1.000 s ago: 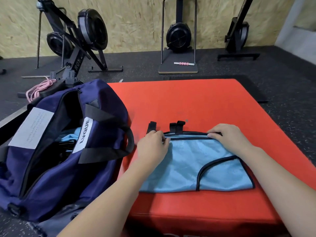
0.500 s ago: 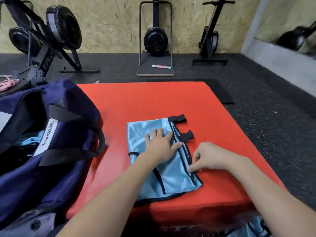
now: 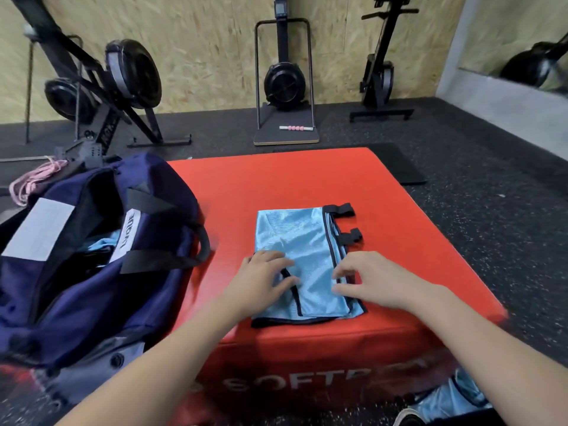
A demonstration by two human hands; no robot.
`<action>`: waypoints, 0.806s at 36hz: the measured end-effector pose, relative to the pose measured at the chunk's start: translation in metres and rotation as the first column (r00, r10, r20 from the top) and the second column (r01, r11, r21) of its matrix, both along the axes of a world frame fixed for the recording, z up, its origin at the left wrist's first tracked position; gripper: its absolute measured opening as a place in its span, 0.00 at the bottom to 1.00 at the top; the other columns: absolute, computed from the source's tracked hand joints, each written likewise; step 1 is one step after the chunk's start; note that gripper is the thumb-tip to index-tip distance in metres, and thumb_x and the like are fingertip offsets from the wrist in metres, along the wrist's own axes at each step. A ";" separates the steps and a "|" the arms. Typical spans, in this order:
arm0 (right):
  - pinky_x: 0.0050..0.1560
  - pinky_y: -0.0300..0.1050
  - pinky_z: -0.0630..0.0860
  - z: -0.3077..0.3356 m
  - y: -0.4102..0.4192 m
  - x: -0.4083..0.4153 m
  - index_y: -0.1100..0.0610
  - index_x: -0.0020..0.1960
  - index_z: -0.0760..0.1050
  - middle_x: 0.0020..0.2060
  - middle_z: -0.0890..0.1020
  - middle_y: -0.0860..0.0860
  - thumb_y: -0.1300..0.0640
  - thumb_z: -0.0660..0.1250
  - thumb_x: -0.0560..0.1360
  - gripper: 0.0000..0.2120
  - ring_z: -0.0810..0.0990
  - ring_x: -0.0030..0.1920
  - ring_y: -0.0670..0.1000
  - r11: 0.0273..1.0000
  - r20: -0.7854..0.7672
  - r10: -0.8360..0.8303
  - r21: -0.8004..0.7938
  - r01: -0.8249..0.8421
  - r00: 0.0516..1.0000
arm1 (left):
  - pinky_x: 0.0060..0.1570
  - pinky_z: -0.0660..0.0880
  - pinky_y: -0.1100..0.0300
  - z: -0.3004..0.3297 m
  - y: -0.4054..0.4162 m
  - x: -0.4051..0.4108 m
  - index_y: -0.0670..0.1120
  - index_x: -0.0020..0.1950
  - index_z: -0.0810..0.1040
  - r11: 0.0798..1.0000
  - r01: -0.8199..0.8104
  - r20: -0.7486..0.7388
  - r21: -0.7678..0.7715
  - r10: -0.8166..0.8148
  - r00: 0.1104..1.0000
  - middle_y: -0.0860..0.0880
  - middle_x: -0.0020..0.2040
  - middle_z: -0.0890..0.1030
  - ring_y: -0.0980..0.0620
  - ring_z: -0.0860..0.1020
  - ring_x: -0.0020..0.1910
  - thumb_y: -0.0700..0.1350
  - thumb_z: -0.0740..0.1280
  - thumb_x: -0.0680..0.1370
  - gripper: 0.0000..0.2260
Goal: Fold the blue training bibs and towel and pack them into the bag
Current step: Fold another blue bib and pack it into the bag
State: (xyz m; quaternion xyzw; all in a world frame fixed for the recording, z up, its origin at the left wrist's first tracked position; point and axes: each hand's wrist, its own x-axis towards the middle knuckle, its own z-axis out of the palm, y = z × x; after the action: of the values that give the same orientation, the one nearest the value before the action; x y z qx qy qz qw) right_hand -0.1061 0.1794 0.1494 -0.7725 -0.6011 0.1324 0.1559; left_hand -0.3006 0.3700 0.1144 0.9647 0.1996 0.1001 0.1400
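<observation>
A light blue training bib (image 3: 302, 250) with black trim lies folded lengthwise on the red soft box (image 3: 276, 186), its black straps at the far right corner. My left hand (image 3: 264, 279) presses flat on the bib's near left part. My right hand (image 3: 365, 279) rests at the bib's near right edge, fingertips touching the fabric. The navy bag (image 3: 92, 250) stands open to the left of the box, with blue cloth showing inside. More blue fabric (image 3: 451, 401) lies on the floor at the bottom right.
Black rowing machines (image 3: 123, 84) and a stand with a pink roller (image 3: 296, 128) line the wooden wall. A pink rope (image 3: 37, 179) lies behind the bag. A black mat (image 3: 396, 164) sits past the box on the speckled floor.
The bib went from lying wide across the box to a narrower lengthwise fold. Both hands slid back to its near end, the right hand now resting on the right edge.
</observation>
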 end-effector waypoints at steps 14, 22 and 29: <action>0.70 0.39 0.63 -0.023 -0.042 -0.040 0.44 0.69 0.75 0.67 0.68 0.34 0.26 0.66 0.64 0.39 0.67 0.68 0.38 0.998 -0.031 -0.036 -0.059 0.034 0.999 | 0.64 0.61 0.70 -0.014 -0.028 -0.096 0.51 0.65 0.80 0.994 0.091 0.012 -0.054 -0.090 0.996 0.54 0.61 0.78 0.56 0.71 0.61 0.73 0.63 0.70 0.33; 0.62 0.31 0.66 -0.029 -0.057 -0.052 0.49 0.62 0.81 0.58 0.74 0.36 0.51 0.74 0.74 0.17 0.70 0.58 0.34 1.000 0.016 -0.002 0.009 0.002 1.000 | 0.56 0.69 0.62 -0.014 -0.039 -0.106 0.49 0.58 0.83 0.996 0.077 0.066 -0.053 -0.073 0.995 0.52 0.51 0.81 0.52 0.74 0.53 0.49 0.75 0.73 0.15; 0.58 0.38 0.70 -0.021 -0.066 -0.055 0.53 0.41 0.80 0.51 0.76 0.37 0.50 0.67 0.69 0.07 0.73 0.56 0.37 1.000 0.036 -0.011 -0.024 0.012 0.999 | 0.51 0.72 0.57 -0.005 -0.057 -0.112 0.51 0.45 0.79 0.993 0.113 0.218 -0.035 -0.103 0.971 0.55 0.44 0.77 0.54 0.73 0.47 0.49 0.68 0.74 0.03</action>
State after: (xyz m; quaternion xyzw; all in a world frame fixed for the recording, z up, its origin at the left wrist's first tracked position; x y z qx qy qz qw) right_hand -0.1613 0.1130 0.1287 -0.7800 -0.5978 0.1249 0.1364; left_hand -0.4122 0.3130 0.1089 0.9539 0.1327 0.1916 0.1889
